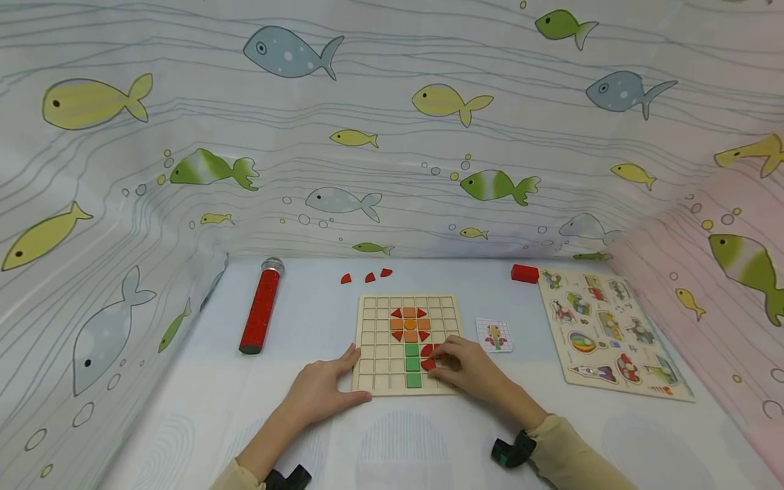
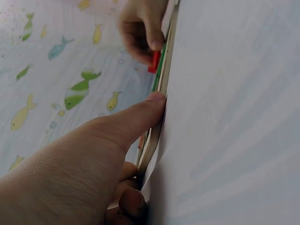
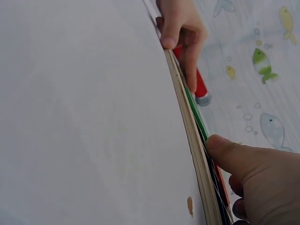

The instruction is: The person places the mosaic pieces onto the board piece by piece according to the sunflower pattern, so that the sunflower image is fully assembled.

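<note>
Fingers of the right hand (image 1: 468,367) curl onto a red piece (image 1: 428,364) on the wooden grid board (image 1: 407,344) (beside the green squares (image 1: 413,365)) — the left hand (image 1: 324,388) lies flat, thumb against the board's left edge.

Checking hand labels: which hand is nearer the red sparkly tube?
Left. The left hand rests at the grid board's near-left corner, nearer the red sparkly tube; the right hand is beyond the board.

We count three loose red pieces (image 1: 366,276), two puzzle boards (image 1: 405,344), one red block (image 1: 525,273), one card (image 1: 493,335) and one red tube (image 1: 261,311).
</note>
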A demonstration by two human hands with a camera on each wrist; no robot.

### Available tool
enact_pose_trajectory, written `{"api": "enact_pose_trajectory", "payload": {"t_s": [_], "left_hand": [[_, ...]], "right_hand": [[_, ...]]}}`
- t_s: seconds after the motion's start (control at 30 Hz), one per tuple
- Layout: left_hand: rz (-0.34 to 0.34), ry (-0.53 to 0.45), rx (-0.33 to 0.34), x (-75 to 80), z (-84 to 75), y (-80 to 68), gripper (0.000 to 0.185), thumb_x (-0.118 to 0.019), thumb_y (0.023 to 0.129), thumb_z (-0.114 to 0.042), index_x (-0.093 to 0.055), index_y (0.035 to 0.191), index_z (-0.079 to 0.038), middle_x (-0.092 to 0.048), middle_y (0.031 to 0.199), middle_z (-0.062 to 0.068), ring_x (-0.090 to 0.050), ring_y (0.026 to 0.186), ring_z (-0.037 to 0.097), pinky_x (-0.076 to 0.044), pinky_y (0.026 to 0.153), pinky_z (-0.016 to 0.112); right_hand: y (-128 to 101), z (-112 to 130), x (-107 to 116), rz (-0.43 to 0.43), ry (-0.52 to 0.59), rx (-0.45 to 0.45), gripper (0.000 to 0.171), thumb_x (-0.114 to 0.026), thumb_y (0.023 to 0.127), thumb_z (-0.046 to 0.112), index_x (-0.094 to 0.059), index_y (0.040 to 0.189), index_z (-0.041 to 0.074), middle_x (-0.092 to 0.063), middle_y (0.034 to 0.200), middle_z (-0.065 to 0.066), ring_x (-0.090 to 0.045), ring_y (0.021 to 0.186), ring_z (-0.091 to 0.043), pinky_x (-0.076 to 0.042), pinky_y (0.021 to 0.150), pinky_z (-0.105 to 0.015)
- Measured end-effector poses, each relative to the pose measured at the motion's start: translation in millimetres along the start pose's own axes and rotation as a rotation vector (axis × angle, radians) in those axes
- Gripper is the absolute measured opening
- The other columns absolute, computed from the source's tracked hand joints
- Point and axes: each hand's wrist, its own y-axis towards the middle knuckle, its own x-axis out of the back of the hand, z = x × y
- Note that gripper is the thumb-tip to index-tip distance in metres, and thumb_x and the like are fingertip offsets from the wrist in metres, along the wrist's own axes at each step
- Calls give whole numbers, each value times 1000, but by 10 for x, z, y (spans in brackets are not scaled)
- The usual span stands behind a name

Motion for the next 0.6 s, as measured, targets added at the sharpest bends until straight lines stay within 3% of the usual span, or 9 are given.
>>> {"api": "enact_pose_trajectory", "payload": {"t_s": [0.2, 0.6], "left_hand": [[-3, 1, 5, 8, -7, 5, 91, -88, 80, -58, -58, 152, -10, -56, 156, 4, -69, 127, 30, -59, 100, 46], [-2, 0, 9, 19, -19, 1, 90, -88, 80, -57, -59, 152, -11, -57, 156, 4, -70, 124, 31, -59, 99, 47]], "right_hand": [[16, 14, -4, 2, -14, 31, 24, -85, 92, 27, -79, 113, 16, -63, 97, 11, -55, 83, -8, -49, 69, -20], [28, 39, -43, -37, -21, -44, 28, -90, 86, 32, -77, 105, 16, -63, 94, 8, -53, 83, -8, -48, 70, -21]]}}
